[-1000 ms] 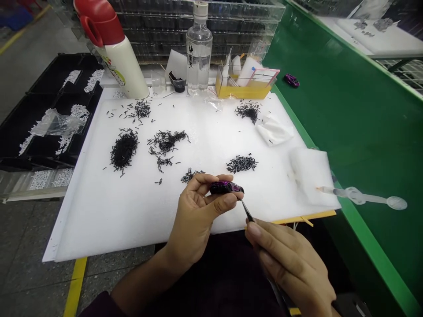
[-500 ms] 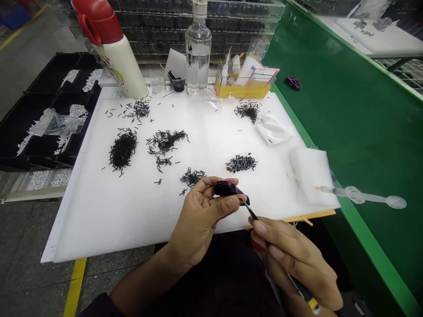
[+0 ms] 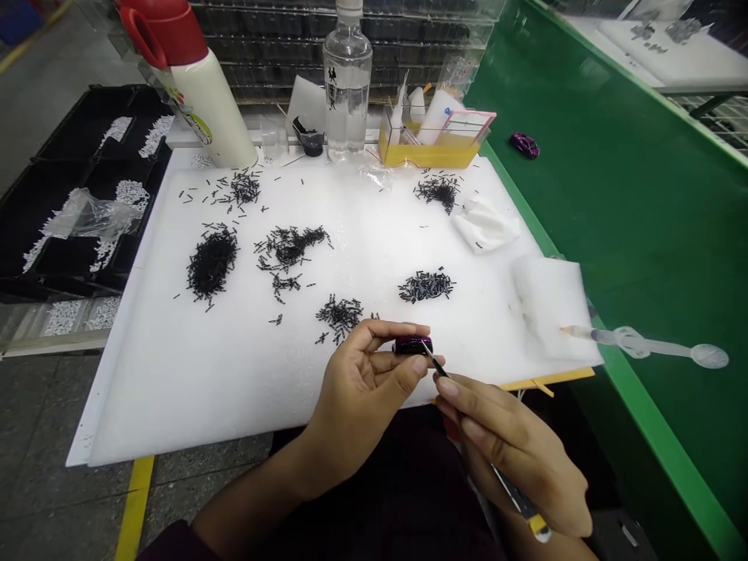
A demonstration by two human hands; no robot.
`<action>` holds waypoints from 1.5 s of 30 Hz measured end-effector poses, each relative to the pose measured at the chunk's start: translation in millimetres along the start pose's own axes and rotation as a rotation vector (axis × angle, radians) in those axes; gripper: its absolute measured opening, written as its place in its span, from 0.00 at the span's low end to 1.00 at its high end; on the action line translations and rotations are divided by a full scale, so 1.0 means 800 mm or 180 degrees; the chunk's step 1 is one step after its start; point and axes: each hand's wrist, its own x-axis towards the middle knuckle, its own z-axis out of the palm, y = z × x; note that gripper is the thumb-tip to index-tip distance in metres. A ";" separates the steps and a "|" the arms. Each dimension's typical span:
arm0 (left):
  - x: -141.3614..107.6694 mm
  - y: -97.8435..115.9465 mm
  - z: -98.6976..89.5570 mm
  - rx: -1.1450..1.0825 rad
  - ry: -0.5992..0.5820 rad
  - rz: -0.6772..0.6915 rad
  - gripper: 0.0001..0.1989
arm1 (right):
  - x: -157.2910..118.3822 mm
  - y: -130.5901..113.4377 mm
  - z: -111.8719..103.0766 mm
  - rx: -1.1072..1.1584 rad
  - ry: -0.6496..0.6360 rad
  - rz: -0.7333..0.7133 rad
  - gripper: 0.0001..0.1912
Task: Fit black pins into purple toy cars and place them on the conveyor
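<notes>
Between the thumb and fingers of my left hand (image 3: 362,397) is a small purple and black toy car (image 3: 412,344), held over the front part of the white foam sheet (image 3: 222,389). My right hand (image 3: 514,444) is closed around metal tweezers (image 3: 517,502), whose tip meets the car's right side. Whether the tip grips a part is too small to tell. Just behind my left hand lies a small pile of black pieces (image 3: 340,313); another pile (image 3: 426,286) lies behind the car.
A red-capped bottle (image 3: 210,105), a clear glass bottle (image 3: 348,93) and a yellow-based box (image 3: 432,154) line the back. At right are folded foam (image 3: 552,308), a syringe (image 3: 636,343) and another purple car (image 3: 524,145) on the green surface (image 3: 619,202). Black trays (image 3: 35,171) stand left.
The toy car has been turned in my left hand and now shows a shorter side. Both hands are slightly shifted, and the tweezers' tip has moved a little left and up with the car.
</notes>
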 end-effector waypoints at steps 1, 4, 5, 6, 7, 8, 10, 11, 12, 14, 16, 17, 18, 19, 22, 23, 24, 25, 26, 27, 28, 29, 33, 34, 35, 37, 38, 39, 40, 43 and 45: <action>0.000 -0.001 0.000 0.0007 0.0004 0.0007 0.08 | -0.001 0.002 0.000 -0.0002 -0.0069 -0.0007 0.41; 0.000 -0.002 0.000 0.0009 -0.0004 0.0042 0.07 | -0.002 0.008 -0.001 -0.0044 -0.0162 -0.0072 0.43; 0.000 -0.003 0.000 0.0019 -0.0004 0.0061 0.07 | -0.003 0.010 -0.001 -0.0058 -0.0170 -0.0088 0.43; -0.001 -0.004 0.000 0.0037 0.0003 0.0083 0.06 | -0.003 0.012 -0.001 -0.0059 -0.0174 -0.0124 0.43; -0.001 -0.004 0.001 0.0058 0.0019 0.0106 0.06 | -0.003 0.012 -0.001 -0.0058 -0.0167 -0.0157 0.43; -0.001 -0.005 0.001 0.0076 0.0037 0.0130 0.06 | -0.003 0.012 0.000 -0.0062 -0.0167 -0.0166 0.42; -0.001 -0.006 0.002 0.0097 0.0056 0.0167 0.05 | -0.002 0.008 0.002 -0.0081 -0.0153 -0.0081 0.39; -0.001 -0.006 0.002 0.0098 0.0064 0.0176 0.05 | -0.002 0.005 0.002 -0.0100 -0.0101 0.0035 0.37; -0.001 -0.006 0.003 0.0092 0.0070 0.0178 0.05 | -0.001 0.002 0.003 -0.0113 -0.0060 0.0160 0.35; 0.000 -0.006 0.003 0.0072 0.0078 0.0177 0.05 | 0.000 -0.004 0.003 -0.0072 -0.0026 0.0271 0.33; 0.001 -0.005 0.003 0.0052 0.0080 0.0184 0.05 | 0.001 -0.007 0.002 -0.0002 -0.0028 0.0274 0.31; 0.001 -0.005 0.003 0.0049 0.0077 0.0182 0.05 | 0.001 -0.008 0.001 0.0014 -0.0050 0.0294 0.31; 0.002 -0.005 0.003 0.0053 0.0083 0.0178 0.05 | 0.001 -0.007 0.000 0.0018 -0.0063 0.0318 0.30; 0.002 -0.005 0.003 0.0058 0.0092 0.0174 0.05 | 0.001 -0.007 0.001 0.0012 -0.0068 0.0342 0.30; 0.003 -0.006 0.004 0.0069 0.0101 0.0177 0.05 | 0.000 -0.001 0.008 -0.0006 0.0067 0.0439 0.24; 0.003 -0.007 0.004 0.0065 0.0095 0.0202 0.05 | 0.000 0.002 0.011 -0.0002 0.0189 0.0470 0.21; 0.004 -0.008 0.004 0.0062 0.0090 0.0229 0.05 | 0.000 0.005 0.015 0.0017 0.0321 0.0472 0.18; 0.004 -0.009 0.004 0.0060 0.0087 0.0256 0.05 | 0.000 0.007 0.018 0.0054 0.0397 0.0454 0.16; 0.005 -0.010 0.004 0.0062 0.0092 0.0278 0.05 | 0.000 0.008 0.020 0.0093 0.0478 0.0403 0.15; 0.005 -0.011 0.004 0.0070 0.0102 0.0293 0.05 | 0.000 0.009 0.020 0.0128 0.0529 0.0356 0.15; 0.005 -0.011 0.004 0.0090 0.0119 0.0297 0.05 | -0.001 0.009 0.020 0.0146 0.0556 0.0339 0.16; 0.005 -0.012 0.004 0.0122 0.0129 0.0288 0.05 | -0.002 0.009 0.019 0.0129 0.0526 0.0389 0.17; 0.005 -0.013 0.004 0.0192 0.0146 0.0269 0.06 | -0.008 0.002 0.016 -0.0067 0.0483 0.0515 0.24; 0.005 -0.013 0.004 0.0181 0.0140 0.0273 0.06 | -0.009 0.001 0.017 -0.0101 0.0549 0.0466 0.26; 0.005 -0.014 0.004 0.0162 0.0136 0.0283 0.06 | -0.009 0.000 0.018 -0.0129 0.0631 0.0389 0.28; 0.005 -0.014 0.004 0.0147 0.0125 0.0296 0.06 | -0.010 0.001 0.019 -0.0207 0.0602 0.0302 0.30; 0.005 -0.014 0.004 0.0150 0.0118 0.0300 0.06 | -0.010 0.002 0.019 -0.0233 0.0511 0.0280 0.30; 0.005 -0.014 0.004 0.0155 0.0118 0.0298 0.06 | -0.011 0.004 0.018 -0.0225 0.0376 0.0269 0.29; 0.005 -0.014 0.004 0.0161 0.0120 0.0291 0.06 | -0.011 0.007 0.017 -0.0201 0.0234 0.0325 0.28; 0.005 -0.013 0.004 0.0201 0.0166 0.0271 0.07 | -0.011 0.019 0.016 0.0192 0.0338 0.0532 0.20; 0.004 -0.012 0.003 0.0267 0.0196 0.0233 0.07 | -0.005 0.028 0.016 0.0650 0.1067 0.0508 0.16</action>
